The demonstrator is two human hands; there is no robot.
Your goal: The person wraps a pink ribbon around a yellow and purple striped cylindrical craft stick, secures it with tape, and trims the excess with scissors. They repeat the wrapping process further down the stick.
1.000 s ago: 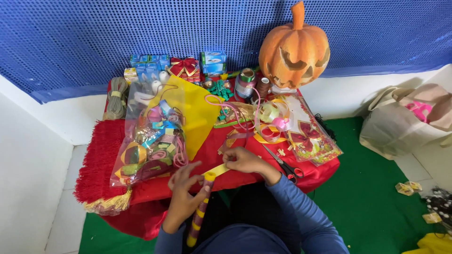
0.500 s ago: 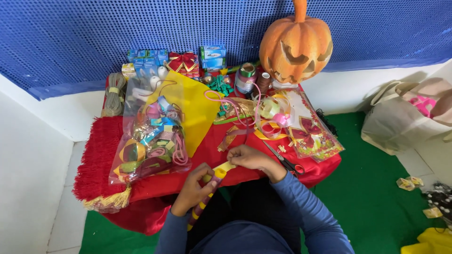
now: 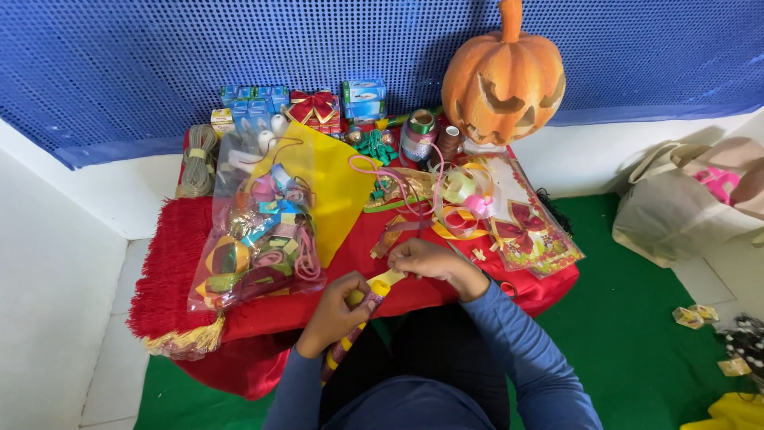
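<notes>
A striped stick wound in yellow and dark bands lies at the near edge of the counter, its long axis running diagonally from the person's lap up toward the middle of the red cloth. From its upper end a short pale yellow strip sticks out to the right. The left hand is closed around the stick just below its top, so the stick passes through the fist and hangs down below it. The right hand is just beside, up and to the right, with its fingers pinched shut on the free end of the strip; it is the nearer hand to that end, and the two hands almost touch. Beyond them, to the left, a clear bag of coloured ribbons lies on a yellow sheet. To the right sits a flat packet of bows with loose ribbon curls near it. At the back stand small blue boxes and a carved orange pumpkin against the blue wall.
</notes>
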